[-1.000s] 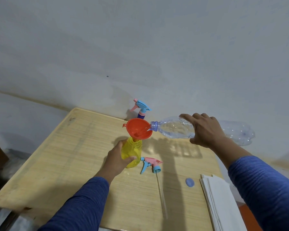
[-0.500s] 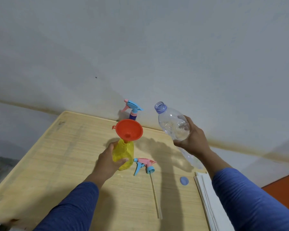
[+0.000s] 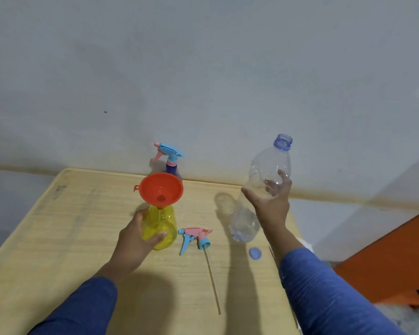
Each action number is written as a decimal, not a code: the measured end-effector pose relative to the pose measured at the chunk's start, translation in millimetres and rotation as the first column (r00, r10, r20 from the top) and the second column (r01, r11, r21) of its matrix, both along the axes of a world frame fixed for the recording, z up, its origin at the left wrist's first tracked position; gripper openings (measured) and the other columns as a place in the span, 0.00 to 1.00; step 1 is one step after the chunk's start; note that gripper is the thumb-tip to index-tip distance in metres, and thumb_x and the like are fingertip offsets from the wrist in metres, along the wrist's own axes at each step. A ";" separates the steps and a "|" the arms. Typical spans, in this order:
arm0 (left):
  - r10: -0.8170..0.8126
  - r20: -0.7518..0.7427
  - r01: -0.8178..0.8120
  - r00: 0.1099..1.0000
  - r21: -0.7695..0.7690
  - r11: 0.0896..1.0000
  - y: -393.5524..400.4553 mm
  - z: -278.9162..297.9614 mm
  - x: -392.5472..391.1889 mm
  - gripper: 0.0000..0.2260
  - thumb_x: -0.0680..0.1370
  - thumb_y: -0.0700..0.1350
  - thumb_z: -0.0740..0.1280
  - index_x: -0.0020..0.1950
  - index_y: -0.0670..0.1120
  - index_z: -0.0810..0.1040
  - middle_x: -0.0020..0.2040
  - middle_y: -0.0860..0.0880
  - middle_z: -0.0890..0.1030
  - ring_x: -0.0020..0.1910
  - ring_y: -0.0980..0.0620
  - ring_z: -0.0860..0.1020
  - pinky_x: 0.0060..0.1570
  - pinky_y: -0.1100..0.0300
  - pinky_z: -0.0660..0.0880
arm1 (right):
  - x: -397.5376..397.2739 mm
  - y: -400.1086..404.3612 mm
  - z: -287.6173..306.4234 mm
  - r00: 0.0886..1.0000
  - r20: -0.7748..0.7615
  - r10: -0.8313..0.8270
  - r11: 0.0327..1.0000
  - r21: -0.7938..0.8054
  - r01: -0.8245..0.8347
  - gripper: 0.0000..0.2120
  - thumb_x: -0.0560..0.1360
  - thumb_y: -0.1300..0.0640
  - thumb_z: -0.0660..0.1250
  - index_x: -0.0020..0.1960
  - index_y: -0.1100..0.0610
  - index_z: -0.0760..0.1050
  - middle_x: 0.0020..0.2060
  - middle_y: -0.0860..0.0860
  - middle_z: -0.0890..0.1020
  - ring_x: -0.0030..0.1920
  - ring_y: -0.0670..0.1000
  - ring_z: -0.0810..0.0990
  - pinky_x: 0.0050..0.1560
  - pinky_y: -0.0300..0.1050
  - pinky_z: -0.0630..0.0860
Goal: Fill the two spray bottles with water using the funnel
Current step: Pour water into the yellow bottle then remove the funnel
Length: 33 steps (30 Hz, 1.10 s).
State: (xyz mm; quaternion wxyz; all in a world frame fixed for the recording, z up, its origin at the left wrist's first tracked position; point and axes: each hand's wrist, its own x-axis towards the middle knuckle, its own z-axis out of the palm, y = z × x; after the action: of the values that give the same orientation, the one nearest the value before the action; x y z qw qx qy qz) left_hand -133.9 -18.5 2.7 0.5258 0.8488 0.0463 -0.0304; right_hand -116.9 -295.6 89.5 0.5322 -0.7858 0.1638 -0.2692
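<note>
A yellow spray bottle stands on the wooden table with an orange funnel in its neck. My left hand grips the yellow bottle's body. My right hand holds a clear plastic water bottle nearly upright, uncapped, its base just above the table to the right. The yellow bottle's pink and blue trigger head with its long tube lies on the table between my hands. A purple spray bottle with its trigger head on stands behind the funnel, by the wall.
A blue bottle cap lies near the table's right edge. The grey wall rises right behind the table. An orange surface shows low at the right, beyond the table edge.
My right hand has swung the clear bottle from lying level at the funnel's rim to nearly upright and lowered it to the right. My left hand has stayed on the yellow bottle.
</note>
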 end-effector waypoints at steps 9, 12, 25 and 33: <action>-0.007 -0.006 0.007 1.000 0.032 0.999 0.3 2.3 -1.6 0.35 0.70 0.50 0.74 0.72 0.52 0.60 0.66 0.47 0.72 0.65 0.45 0.71 0.58 0.54 0.69 | -11.1 3.5 -3.5 0.996 -0.093 0.000 0.999 0.052 0.004 0.54 0.61 0.49 0.80 0.75 0.44 0.48 0.72 0.50 0.66 0.72 0.49 0.66 0.64 0.41 0.64; 0.007 0.005 -0.008 1.000 0.062 0.998 0.4 3.1 -2.0 0.34 0.70 0.50 0.74 0.72 0.50 0.62 0.65 0.46 0.74 0.63 0.44 0.72 0.57 0.53 0.70 | -19.7 11.0 -1.8 0.992 -0.111 -0.054 0.998 0.014 0.056 0.55 0.62 0.48 0.79 0.76 0.48 0.46 0.73 0.53 0.64 0.72 0.51 0.64 0.70 0.48 0.64; 0.006 0.005 -0.006 1.000 0.066 0.998 4.0 -2.4 0.1 0.31 0.68 0.53 0.75 0.67 0.50 0.65 0.59 0.45 0.77 0.57 0.43 0.75 0.55 0.49 0.74 | -53.8 105.4 -6.1 0.980 0.062 0.187 0.921 -0.359 -0.153 0.22 0.72 0.59 0.70 0.64 0.52 0.70 0.49 0.51 0.71 0.42 0.43 0.72 0.45 0.26 0.69; 0.012 0.060 -0.015 0.998 0.047 0.999 3.3 -4.6 0.4 0.30 0.69 0.50 0.75 0.67 0.48 0.67 0.59 0.46 0.77 0.58 0.45 0.75 0.53 0.57 0.71 | -21.4 130.6 -13.2 0.899 -0.058 0.433 0.610 -0.716 -0.340 0.12 0.71 0.53 0.67 0.53 0.53 0.81 0.44 0.55 0.76 0.41 0.55 0.78 0.33 0.43 0.72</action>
State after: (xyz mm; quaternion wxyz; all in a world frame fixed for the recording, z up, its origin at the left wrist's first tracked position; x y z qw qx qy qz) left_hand -133.4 -15.2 -1.9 0.5069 0.8612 0.0370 -0.0002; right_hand -138.3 -165.0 76.3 0.2417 -0.9276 -0.1589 -0.2365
